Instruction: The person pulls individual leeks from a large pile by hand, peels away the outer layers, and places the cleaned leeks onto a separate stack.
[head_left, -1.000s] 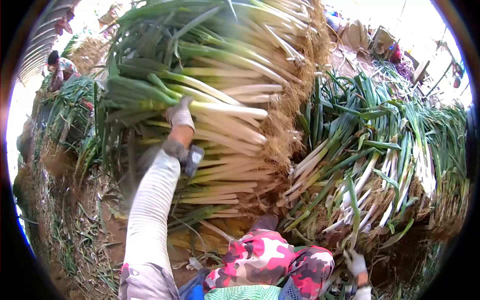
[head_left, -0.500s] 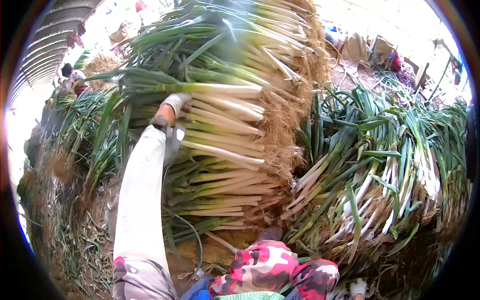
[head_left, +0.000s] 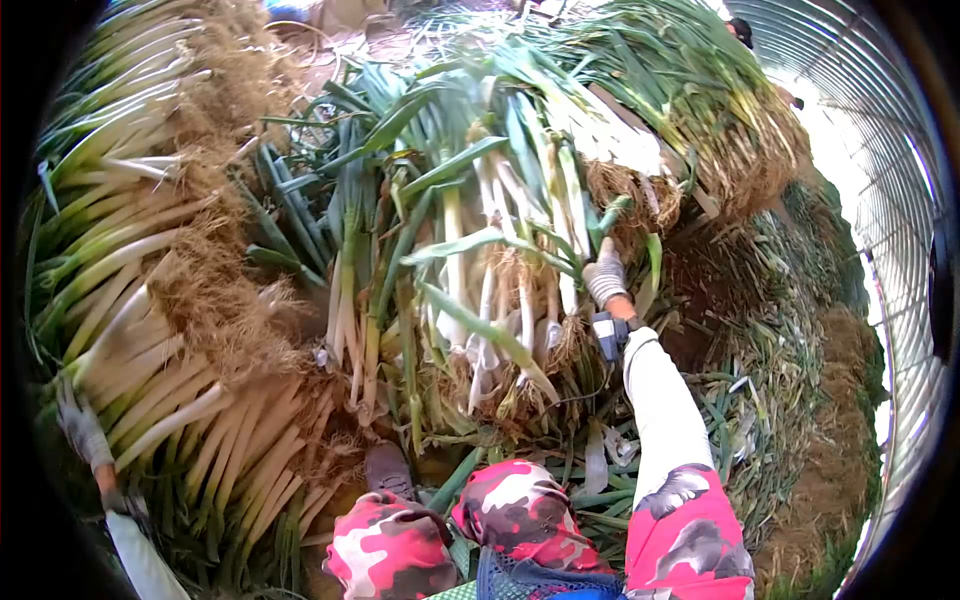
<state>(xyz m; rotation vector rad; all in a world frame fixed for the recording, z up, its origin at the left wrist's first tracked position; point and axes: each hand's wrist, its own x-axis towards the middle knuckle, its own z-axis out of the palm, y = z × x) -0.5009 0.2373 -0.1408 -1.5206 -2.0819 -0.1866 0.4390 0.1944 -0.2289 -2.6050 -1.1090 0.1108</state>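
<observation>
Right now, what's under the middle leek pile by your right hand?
Loose green leaves show in front of the leek pile. What lies directly underneath it is covered by stalks and roots, so I can't tell.

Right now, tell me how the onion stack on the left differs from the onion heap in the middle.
Direction: the onion stack's roots face mostly right in the picture; the onion heap's roots point mostly down.
Order: the stack's stalks lie mostly side by side; the heap's are tangled, with leaves crossing over them.
Hands: the left hand is at the stack, the right hand at the heap's right edge.
Both show white stems, green leaves and roots.
</observation>
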